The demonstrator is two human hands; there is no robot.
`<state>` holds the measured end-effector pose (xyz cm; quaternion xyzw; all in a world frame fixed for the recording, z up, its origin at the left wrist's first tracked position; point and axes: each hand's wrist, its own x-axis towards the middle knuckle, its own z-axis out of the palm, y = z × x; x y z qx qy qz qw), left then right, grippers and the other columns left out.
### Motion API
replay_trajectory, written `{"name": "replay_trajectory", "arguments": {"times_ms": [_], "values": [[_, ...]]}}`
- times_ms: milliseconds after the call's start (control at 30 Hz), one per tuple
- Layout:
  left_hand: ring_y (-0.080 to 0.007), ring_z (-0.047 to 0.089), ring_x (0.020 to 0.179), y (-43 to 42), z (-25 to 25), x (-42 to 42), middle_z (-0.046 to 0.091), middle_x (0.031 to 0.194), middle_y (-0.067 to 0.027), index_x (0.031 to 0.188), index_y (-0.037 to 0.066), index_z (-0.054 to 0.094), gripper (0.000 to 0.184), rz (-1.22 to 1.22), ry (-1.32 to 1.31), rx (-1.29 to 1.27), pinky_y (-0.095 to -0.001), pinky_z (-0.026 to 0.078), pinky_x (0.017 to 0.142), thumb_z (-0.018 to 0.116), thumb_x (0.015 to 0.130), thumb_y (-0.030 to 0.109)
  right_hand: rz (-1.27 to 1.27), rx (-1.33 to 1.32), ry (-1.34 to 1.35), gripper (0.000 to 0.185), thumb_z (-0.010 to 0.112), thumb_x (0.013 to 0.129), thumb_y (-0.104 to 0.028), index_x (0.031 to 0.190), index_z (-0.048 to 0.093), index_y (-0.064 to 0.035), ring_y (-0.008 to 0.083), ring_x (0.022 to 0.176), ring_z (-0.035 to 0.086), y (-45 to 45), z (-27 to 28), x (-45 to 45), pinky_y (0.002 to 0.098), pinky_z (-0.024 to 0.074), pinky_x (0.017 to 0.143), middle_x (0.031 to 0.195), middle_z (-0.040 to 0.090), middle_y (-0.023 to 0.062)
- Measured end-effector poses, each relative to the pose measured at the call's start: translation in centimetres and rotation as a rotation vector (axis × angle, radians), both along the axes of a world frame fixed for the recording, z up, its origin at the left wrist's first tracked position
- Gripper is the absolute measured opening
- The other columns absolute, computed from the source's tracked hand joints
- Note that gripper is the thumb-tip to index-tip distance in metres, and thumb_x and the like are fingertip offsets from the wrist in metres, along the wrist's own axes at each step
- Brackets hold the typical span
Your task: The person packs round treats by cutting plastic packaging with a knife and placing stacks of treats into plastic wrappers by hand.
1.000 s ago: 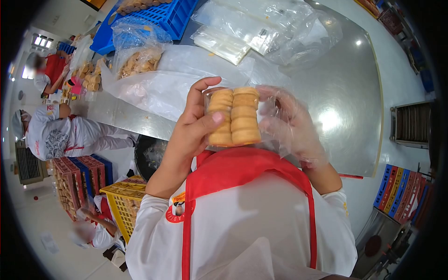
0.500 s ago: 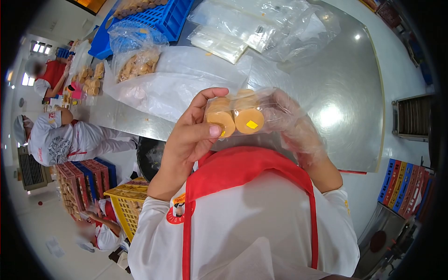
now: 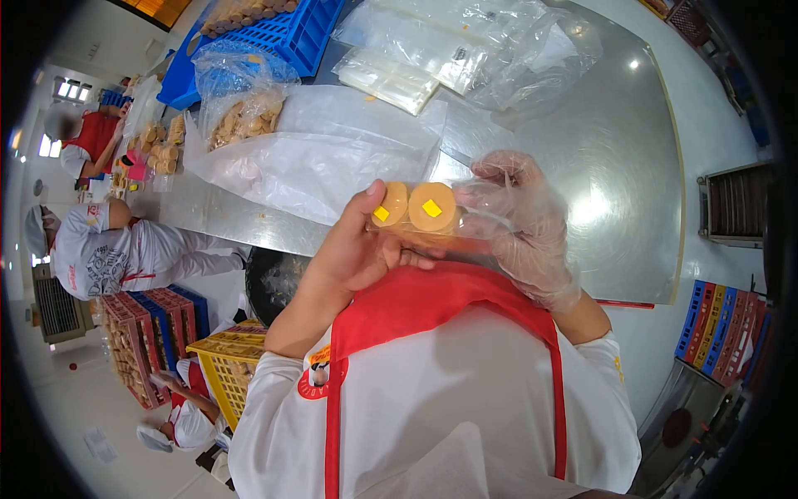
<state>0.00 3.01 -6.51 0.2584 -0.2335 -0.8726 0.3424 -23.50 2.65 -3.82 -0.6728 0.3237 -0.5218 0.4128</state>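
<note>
Steel tabletop [image 3: 603, 133] lay beyond. Left hand [image 3: 339, 256], fingers curled, supported a clear packet [image 3: 447, 198], two yellow labels [image 3: 431, 209] showing; gloved right hand [image 3: 534, 223], fingers narrowed, held its right end. Inspection or wrapper handling seemed underway; any turn demanded steady support.

Clear pack [image 3: 455, 226]: biscuit lengths behind round ends hidden from where I stand. Yellow stickers [image 3: 431, 208]: any print too small. Right hand [image 3: 528, 229]: fingertips blurred by crinkled film. Blue crate [image 3: 287, 39], far left: cut off by top edge. Black bin [image 3: 264, 283], left: partly behind forearm. Yellow crate [image 3: 223, 378], near left: sleeve hides corner. Shirt badge [image 3: 314, 382]: lettering unreadable. Co-worker [image 3: 96, 133], far left: head blurred.
</note>
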Motion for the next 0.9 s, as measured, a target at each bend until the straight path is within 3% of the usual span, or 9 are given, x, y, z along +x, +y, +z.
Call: {"name": "replay_trajectory", "arguments": {"times_ms": [133,200,333,400,533,700,800,900], "values": [[-0.0262,0.055,0.123,1.7,0.2,-1.4,0.055,0.132,-0.0133,0.140,0.003,0.042,0.070,0.277,-0.051,-0.187,-0.0454,0.043,0.105,0.055,0.094,0.054,-0.003,0.079,-0.038,0.026,0.076,0.084,-0.006,0.109,0.073,-0.0067,0.0213,0.105,0.059,0.0,0.3,0.1,0.0305,0.0493,0.088,0.109,0.059,0.0097],[-0.0237,0.053,0.124,1.6,2.0,-2.0,0.054,0.130,-0.0110,0.136,0.003,0.044,0.063,0.311,-0.116,-0.360,-0.0400,0.043,0.104,0.066,0.090,0.039,0.035,0.184,-0.197,0.025,0.075,0.084,-0.005,0.109,0.073,-0.0053,0.0200,0.104,0.060,0.1,0.0,0.4,0.0288,0.0491,0.087,0.110,0.059,0.0101],[-0.0160,0.056,0.113,1.2,2.4,-1.9,0.056,0.123,-0.0083,0.132,0.006,0.045,0.056,0.415,-0.248,-0.502,-0.0306,0.045,0.097,0.075,0.083,0.005,0.049,0.064,-0.001,0.024,0.076,0.085,-0.007,0.109,0.072,-0.0045,0.0176,0.102,0.061,-0.1,-0.3,0.1,0.0284,0.0506,0.084,0.115,0.057,0.0091],[-0.0148,0.057,0.110,1.4,2.5,-1.7,0.057,0.120,-0.0074,0.129,0.006,0.047,0.053,0.417,-0.320,-0.533,-0.0297,0.046,0.096,0.075,0.083,0.004,0.013,-0.056,0.027,0.025,0.076,0.085,-0.009,0.109,0.072,-0.0053,0.0164,0.100,0.061,-0.1,-0.7,0.4,0.0282,0.0512,0.081,0.117,0.056,0.0087],[-0.0137,0.059,0.106,1.5,2.9,-1.6,0.060,0.114,-0.0066,0.125,0.004,0.051,0.051,0.396,-0.386,-0.427,-0.0284,0.048,0.093,0.077,0.081,0.003,0.020,0.042,0.117,0.028,0.080,0.083,-0.016,0.108,0.073,-0.0086,0.0148,0.094,0.059,0.2,0.5,0.5,0.0271,0.0512,0.074,0.118,0.054,0.0085],[-0.0149,0.063,0.103,1.5,2.0,-1.7,0.064,0.111,-0.0080,0.120,0.003,0.053,0.051,0.362,-0.279,-0.407,-0.0295,0.050,0.092,0.079,0.076,-0.003,0.022,0.098,0.141,0.031,0.082,0.080,-0.022,0.108,0.073,-0.0114,0.0154,0.095,0.058,-0.1,0.6,0.4,0.0263,0.0504,0.069,0.113,0.055,0.0090],[-0.0158,0.064,0.100,1.4,2.0,-1.9,0.064,0.109,-0.0090,0.119,0.001,0.053,0.055,0.386,-0.299,-0.344,-0.0295,0.052,0.091,0.081,0.072,-0.003,0.019,0.068,0.084,0.030,0.081,0.081,-0.021,0.108,0.073,-0.0126,0.0160,0.098,0.058,-0.3,-0.8,0.4,0.0273,0.0507,0.070,0.112,0.056,0.0094],[-0.0163,0.064,0.101,1.2,1.9,-1.7,0.065,0.109,-0.0089,0.117,0.002,0.054,0.052,0.381,-0.306,-0.321,-0.0297,0.052,0.091,0.080,0.073,-0.005,0.079,0.143,0.065,0.036,0.083,0.077,-0.016,0.110,0.072,-0.0085,0.0184,0.108,0.056,-0.2,-0.5,0.4,0.0309,0.0486,0.084,0.121,0.056,0.0101]]}}
